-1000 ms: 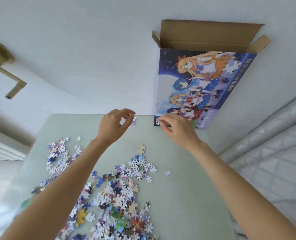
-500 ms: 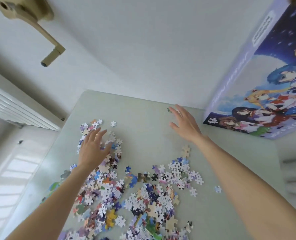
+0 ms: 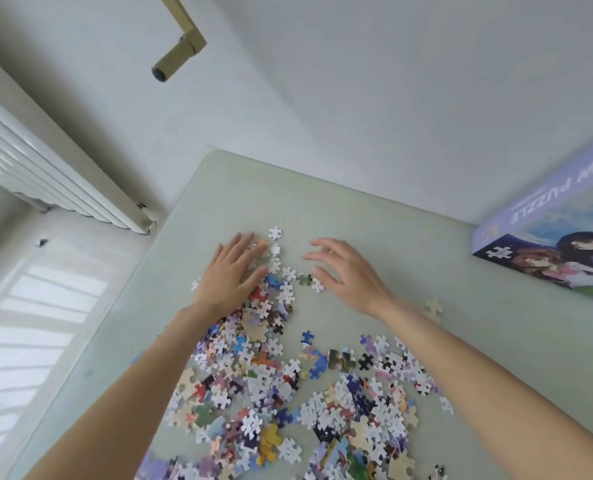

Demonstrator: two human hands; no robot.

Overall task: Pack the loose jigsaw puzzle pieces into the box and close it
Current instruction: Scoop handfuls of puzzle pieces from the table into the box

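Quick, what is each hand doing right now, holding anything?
Left hand: open, flat on the puzzle pieces, gripping nothing.
Right hand: open, fingers curled above the table, empty.

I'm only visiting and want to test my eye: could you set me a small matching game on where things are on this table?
Things:
1. left hand
2. right hand
3. puzzle box
4. tan lone piece

Places:
A. at the table's far right edge
B. flat on the far end of the piece pile
C. alone, just right of the right wrist
D. open, fingers curled above bare table

Pairs: 1-B, 2-D, 3-A, 4-C
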